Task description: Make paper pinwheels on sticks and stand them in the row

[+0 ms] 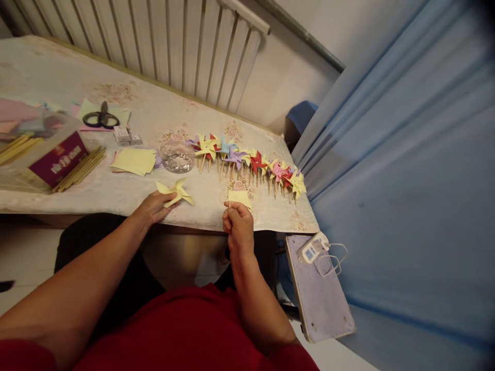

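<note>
My left hand (157, 205) pinches a yellow paper pinwheel head (178, 191) with curled blades, just above the table's front edge. No stick shows on it. To the right, my right hand (238, 222) is closed, thumb against fingers; whatever is in its pinch is too small to name. Just beyond those fingers lies a yellow paper square (240, 197). A clear round dish (178, 158) of small shiny metal pieces sits behind my left hand. Beside the dish is a stack of yellow paper squares (134, 161).
Finished pinwheels (235, 157) on sticks stretch along the table's right side. At left are a plastic box (58, 154), wooden sticks (81, 170), black scissors (101, 117) and small white boxes (122, 135). A power strip (314, 249) rests on a stool (325, 304) beside a blue curtain (406, 180).
</note>
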`<state>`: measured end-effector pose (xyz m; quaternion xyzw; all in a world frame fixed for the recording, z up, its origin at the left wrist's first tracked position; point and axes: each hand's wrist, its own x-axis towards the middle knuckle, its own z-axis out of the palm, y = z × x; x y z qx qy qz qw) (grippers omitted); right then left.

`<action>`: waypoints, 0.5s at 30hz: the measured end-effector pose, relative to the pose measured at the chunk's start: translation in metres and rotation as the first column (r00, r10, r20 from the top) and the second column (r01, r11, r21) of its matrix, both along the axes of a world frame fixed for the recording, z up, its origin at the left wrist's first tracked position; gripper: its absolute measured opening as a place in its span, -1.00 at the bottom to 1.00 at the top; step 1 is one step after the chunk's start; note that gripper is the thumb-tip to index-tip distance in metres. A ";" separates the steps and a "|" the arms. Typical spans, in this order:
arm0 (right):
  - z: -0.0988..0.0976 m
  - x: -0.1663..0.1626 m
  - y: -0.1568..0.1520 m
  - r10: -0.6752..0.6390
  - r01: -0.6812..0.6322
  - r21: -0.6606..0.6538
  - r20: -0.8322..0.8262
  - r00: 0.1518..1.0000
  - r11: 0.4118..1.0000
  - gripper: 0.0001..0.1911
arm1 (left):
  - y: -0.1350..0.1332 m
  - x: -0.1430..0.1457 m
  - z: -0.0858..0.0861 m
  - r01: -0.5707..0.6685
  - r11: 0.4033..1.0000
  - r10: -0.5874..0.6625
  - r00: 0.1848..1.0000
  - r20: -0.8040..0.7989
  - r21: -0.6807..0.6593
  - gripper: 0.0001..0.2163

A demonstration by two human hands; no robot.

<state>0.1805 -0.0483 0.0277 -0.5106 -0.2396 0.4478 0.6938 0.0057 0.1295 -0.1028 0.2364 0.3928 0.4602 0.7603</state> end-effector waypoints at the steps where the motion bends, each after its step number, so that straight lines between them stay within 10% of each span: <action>1: 0.000 0.000 0.000 -0.001 0.001 0.000 -0.001 1.000 1.000 -0.79 | 0.000 0.000 0.000 0.001 1.000 -0.001 1.000 0.001 0.001 -0.72; 15: -0.005 0.000 0.001 0.008 -0.008 -0.009 0.017 1.000 1.000 -0.80 | -0.005 0.002 0.012 -0.016 0.999 0.015 1.000 -0.021 -0.034 -0.72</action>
